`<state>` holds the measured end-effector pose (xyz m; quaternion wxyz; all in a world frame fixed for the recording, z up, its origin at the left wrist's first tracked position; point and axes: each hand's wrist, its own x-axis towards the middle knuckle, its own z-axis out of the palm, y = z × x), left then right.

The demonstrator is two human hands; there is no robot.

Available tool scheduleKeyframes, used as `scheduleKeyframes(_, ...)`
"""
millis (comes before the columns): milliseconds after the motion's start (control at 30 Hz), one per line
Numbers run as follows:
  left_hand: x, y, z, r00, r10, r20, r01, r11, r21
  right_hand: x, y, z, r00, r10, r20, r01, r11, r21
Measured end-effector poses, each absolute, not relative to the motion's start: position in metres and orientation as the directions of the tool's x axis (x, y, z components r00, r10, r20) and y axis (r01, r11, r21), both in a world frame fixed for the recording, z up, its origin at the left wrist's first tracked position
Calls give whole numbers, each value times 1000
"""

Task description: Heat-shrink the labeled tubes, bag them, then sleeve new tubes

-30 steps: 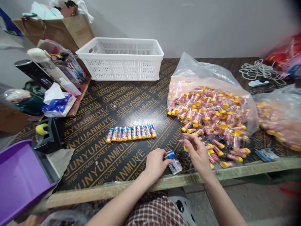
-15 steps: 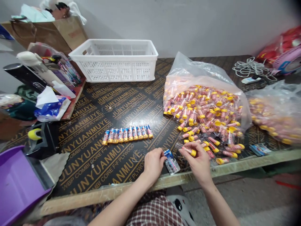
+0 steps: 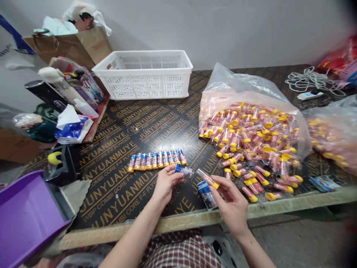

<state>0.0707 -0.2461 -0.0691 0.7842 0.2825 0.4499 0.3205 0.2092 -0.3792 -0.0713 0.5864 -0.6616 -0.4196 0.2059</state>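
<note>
My left hand (image 3: 167, 184) pinches a small clear label with a blue end (image 3: 184, 170), just below a row of several blue-wrapped tubes with yellow caps (image 3: 157, 160). In my right hand (image 3: 228, 201) is a clear tube with a yellow cap and pink contents (image 3: 206, 178), its capped end near the fingertips and its other end pointing up-left toward the label. Between the hands, at the table's front edge, lies a stack of blue and clear labels (image 3: 206, 195). A pile of pink tubes with yellow caps (image 3: 245, 134) spills from a plastic bag (image 3: 223, 83) on the right.
A white basket (image 3: 147, 83) stands at the back. On the left are a tape dispenser (image 3: 67, 163), a purple dustpan (image 3: 30, 212), bottles and a paper bag (image 3: 67, 46). Another bag of tubes (image 3: 331, 130) and more blue labels (image 3: 324, 183) lie at the right.
My left hand has moved left and up, away from the label stack, with one label now in its fingers. My right hand still holds the tube, now nearer the stack. The view has shifted slightly.
</note>
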Motion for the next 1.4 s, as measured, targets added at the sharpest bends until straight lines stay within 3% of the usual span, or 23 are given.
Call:
scheduleKeyframes(267,70,-245,-77,344,774,-532,-336,630,700,201,-377,-74,462,773,435,551,134,-823)
scheduleKeyframes(500,69,-246,-77,303,786,-539,-323,617,718,199,-376,-73,410,770,488,609,168,-776)
scheduleKeyframes(733,73,-255,-70,323,827,-461,-318,553,770,194,-375,-72,271,880,390,579,175,-797)
scheduleKeyframes(1033,70,-266,-55,577,638,-510,-160,701,695,199,-364,-75,222,891,396,620,185,-762)
scheduleKeyframes(1267,71,-276,-57,654,549,-520,-66,727,683,204,-360,-73,48,945,323,462,265,-846)
scheduleKeyframes(1400,70,-276,-55,654,540,-530,-59,735,676,202,-361,-76,60,948,313,401,264,-877)
